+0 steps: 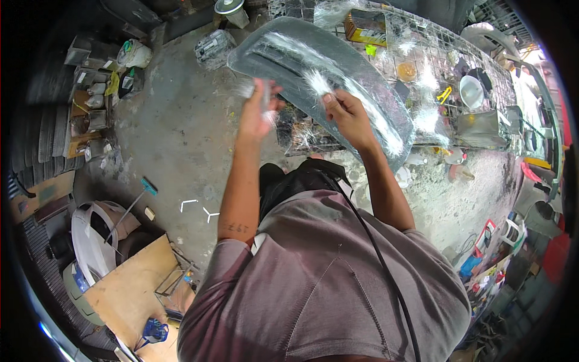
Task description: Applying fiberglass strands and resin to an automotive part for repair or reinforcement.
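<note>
A long, curved dark-grey panel (256, 57) lies at the near edge of the cluttered table, with a strip of white glass-fibre strands (377, 123) along its length. Over its middle, my right hand (350, 114) is closed, pinching a tuft of fibreglass strands (315, 81) that fans out above the fingertips. My left hand (260, 111) is raised beside the panel's left part, apart from it. It is smeared by motion, but a whitish bunch of fibreglass strands (246, 90) shows in its bent fingers.
The table (416, 54) is crusted with fibres and carries a cardboard box (365, 27), a white bowl (471, 92) and a yellow tool (444, 95). A plastic-wrapped bundle (215, 49) and a lidded bucket (232, 12) stand left of it. Shelves (90, 111) line the left.
</note>
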Demonstrator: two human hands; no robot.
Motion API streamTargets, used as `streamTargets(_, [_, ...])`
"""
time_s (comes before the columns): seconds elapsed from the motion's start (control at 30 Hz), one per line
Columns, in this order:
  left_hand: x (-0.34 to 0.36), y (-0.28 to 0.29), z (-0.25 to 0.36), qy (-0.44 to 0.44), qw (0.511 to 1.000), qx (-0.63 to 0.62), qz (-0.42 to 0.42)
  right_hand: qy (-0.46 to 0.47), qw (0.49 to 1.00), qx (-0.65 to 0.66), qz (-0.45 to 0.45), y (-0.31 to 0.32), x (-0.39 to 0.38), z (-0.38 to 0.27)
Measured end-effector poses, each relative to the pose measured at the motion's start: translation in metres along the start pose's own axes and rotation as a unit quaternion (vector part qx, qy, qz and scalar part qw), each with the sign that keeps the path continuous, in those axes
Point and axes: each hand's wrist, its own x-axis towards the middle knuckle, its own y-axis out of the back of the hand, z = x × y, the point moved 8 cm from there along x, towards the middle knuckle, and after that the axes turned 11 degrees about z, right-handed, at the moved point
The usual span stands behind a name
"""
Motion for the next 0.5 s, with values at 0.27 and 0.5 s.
streamTargets(0.27, [0.016,-0.063,0.014,0.059,0.984,-0.102,-0.134,-0.013,0.991,-0.132,0.026,-0.067,0.034,-0.02])
streamTargets(0.5, [0.058,-0.044,0.017,0.182,0.962,-0.199,-0.048,-0.063,0.965,-0.072,0.246,-0.055,0.007,-0.016])
